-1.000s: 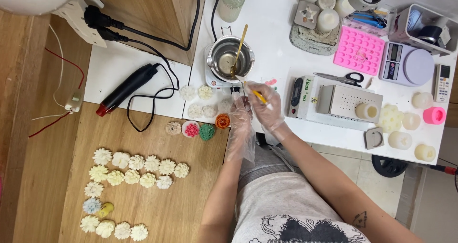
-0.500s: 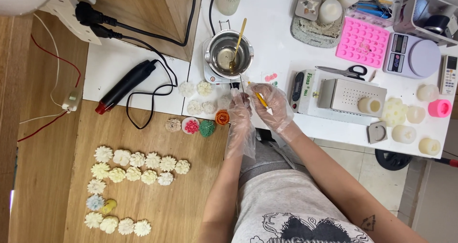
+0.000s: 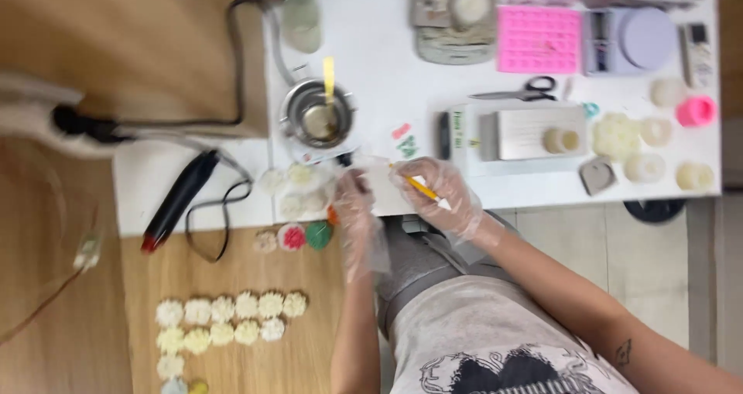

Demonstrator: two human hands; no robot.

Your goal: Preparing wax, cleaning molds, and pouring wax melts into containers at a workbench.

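Observation:
The view is blurred by motion. Both my hands wear clear plastic gloves at the front edge of the white table [image 3: 371, 46]. My right hand [image 3: 441, 197] grips a thin yellow tool with a white tip [image 3: 424, 188]. My left hand [image 3: 357, 204] hovers with curled fingers beside several small white wax flowers [image 3: 298, 189]; whether it holds anything is lost in the blur. Just beyond stands a small metal pot [image 3: 317, 119] with a yellow spoon [image 3: 329, 73] in it.
Red [image 3: 292, 237] and green [image 3: 317, 234] wax flowers lie near rows of pale flowers [image 3: 232, 316] on the wooden board. A black heat gun [image 3: 179, 200] lies left. A white box device [image 3: 534, 131], scissors [image 3: 515, 94], pink mould [image 3: 538, 38], scale [image 3: 638, 42] and candles [image 3: 658, 131] are on the right.
The view has swung and blurred. My hands have come apart: the right one drew back toward my body with the yellow tool, and the left one dropped lower beside the flowers.

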